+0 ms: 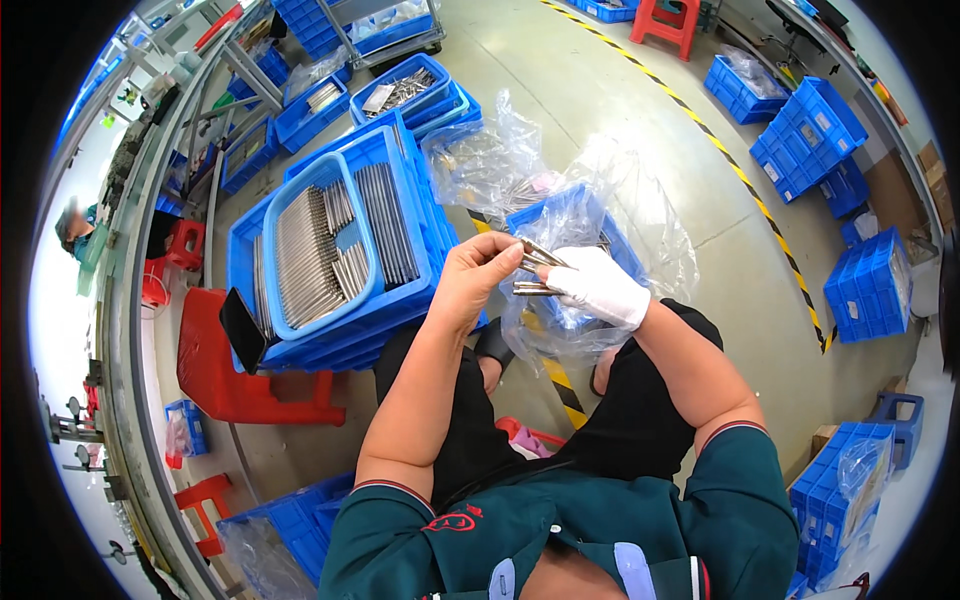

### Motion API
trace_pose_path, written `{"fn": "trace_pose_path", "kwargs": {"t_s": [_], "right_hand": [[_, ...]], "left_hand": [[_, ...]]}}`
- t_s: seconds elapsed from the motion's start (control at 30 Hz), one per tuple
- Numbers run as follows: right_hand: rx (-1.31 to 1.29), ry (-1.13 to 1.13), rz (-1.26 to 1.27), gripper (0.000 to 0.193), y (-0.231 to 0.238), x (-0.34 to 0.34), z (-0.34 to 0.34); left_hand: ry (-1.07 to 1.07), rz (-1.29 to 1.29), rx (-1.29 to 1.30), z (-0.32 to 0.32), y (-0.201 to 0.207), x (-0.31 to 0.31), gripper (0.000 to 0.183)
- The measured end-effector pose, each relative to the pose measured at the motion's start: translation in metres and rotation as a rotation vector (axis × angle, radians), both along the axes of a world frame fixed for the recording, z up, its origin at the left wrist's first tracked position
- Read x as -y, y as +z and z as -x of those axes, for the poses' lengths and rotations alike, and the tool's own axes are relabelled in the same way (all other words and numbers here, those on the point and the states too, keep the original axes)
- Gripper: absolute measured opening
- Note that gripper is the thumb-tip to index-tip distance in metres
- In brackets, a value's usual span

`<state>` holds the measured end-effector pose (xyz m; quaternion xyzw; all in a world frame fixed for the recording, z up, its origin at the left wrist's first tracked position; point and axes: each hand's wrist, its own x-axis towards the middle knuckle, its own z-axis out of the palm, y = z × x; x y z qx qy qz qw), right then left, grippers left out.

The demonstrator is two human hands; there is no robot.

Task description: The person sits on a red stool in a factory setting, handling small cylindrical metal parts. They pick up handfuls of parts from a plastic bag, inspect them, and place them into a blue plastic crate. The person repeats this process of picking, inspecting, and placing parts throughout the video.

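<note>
My bare left hand [474,276] pinches the end of a slim metal rod over my lap. My right hand [603,287], in a white glove, is closed around several short shiny metal rods [533,289] whose ends stick out toward the left hand. Both hands nearly touch. Just beyond them, a blue bin [618,245] lined with clear plastic holds more metal pieces, partly hidden by the film. At my left, a light-blue tray [368,270] filled with neat rows of metal rods rests on a stack of blue crates [436,225].
A red stool [205,350] stands at the left, with a dark flat object [242,331] above it. Blue crates [808,125] are stacked along the right side. Farther off is a blue basket [440,85] of metal parts. Yellow-black tape [700,130] crosses the floor. Another person [75,228] is at far left.
</note>
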<state>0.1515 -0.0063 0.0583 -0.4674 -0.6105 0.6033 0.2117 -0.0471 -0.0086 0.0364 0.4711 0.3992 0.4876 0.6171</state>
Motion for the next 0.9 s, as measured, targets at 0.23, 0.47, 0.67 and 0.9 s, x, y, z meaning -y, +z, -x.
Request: {"fn": "trace_pose_path", "kwargs": {"t_s": [0.23,0.47,0.67,0.9], "right_hand": [[-0.047,0.039,0.047,0.034,-0.003,0.0,0.0],[0.072,0.131,-0.08,0.037,0.005,0.002,0.001],[0.082,0.147,-0.042,0.037,0.002,0.001,0.0],[0.004,0.057,-0.023,0.028,-0.005,0.009,0.006]], "left_hand": [[0.167,-0.183,-0.296,0.008,0.001,-0.002,0.022],[0.053,-0.079,-0.098,0.003,0.0,-0.002,0.023],[-0.011,-0.047,-0.141,0.008,0.003,-0.002,0.021],[-0.03,0.005,-0.201,0.008,0.005,-0.001,0.019]]}}
